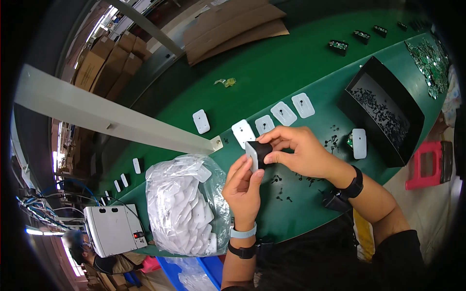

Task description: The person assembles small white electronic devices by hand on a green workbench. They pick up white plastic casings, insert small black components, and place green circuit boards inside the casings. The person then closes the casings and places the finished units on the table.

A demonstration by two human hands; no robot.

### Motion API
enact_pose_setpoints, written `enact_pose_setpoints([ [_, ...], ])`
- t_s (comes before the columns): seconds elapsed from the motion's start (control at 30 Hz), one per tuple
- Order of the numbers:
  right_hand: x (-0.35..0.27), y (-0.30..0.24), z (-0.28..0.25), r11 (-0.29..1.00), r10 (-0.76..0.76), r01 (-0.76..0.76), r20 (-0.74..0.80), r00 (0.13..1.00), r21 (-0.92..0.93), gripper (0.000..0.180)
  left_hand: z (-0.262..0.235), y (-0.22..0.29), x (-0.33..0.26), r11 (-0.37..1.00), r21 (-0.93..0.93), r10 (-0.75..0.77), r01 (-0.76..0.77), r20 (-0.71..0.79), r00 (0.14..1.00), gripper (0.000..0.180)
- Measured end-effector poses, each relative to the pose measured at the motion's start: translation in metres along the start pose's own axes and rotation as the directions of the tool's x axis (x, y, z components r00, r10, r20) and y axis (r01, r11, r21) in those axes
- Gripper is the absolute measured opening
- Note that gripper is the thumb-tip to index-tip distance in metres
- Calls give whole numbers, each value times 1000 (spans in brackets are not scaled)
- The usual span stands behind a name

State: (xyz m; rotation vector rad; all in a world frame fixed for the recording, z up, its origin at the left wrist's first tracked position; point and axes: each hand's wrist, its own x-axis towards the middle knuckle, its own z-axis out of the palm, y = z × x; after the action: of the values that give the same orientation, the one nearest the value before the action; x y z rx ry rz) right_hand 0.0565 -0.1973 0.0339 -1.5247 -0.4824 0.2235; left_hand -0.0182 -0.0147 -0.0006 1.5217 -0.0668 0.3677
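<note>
Just past the front of the green worktable, my two hands meet over one small part. The fingers of my left hand [242, 193] are closed on a white plastic cover [251, 156], held on edge. My right hand [303, 151] pinches a black plastic case [263, 151] against the cover's right side; the inside of the pair is hidden. Beyond my hands lie several white covers [284, 113] in a slanting row, some with a small black piece on them. Small black pieces [333, 141] are scattered to the right of my right hand, beside another white cover [359, 144] with a green circuit board partly under it.
A clear bag of white covers [177, 208] fills the table's left side, below a slanting metal post [111, 114]. At right stands a black box [374, 114] holding many small black pieces. Circuit boards [428, 63] are heaped at far right. Black cases [338, 47] sit on the green belt.
</note>
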Motion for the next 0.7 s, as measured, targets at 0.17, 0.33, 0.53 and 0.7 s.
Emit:
enact_pose_setpoints([
  [0.17, -4, 4, 10, 975, 9, -30, 93, 996, 219, 48, 5, 0, 1, 901, 399, 208, -172, -49, 977, 41],
  [0.33, 0, 16, 19, 979, -111, 113, -23, 994, 170, 42, 16, 11, 0, 995, -15, 94, -96, -120, 988, 44],
  [0.53, 0, 12, 13, 966, -241, 239, 4, 971, 99, 42, -3, 5, 3, 986, -112, -121, 123, 20, 992, 32],
  [0.7, -1, 11, 10, 971, -236, 236, 31, 971, 33, 42, 4, 5, 2, 987, -139, -81, 81, 6, 997, 30],
])
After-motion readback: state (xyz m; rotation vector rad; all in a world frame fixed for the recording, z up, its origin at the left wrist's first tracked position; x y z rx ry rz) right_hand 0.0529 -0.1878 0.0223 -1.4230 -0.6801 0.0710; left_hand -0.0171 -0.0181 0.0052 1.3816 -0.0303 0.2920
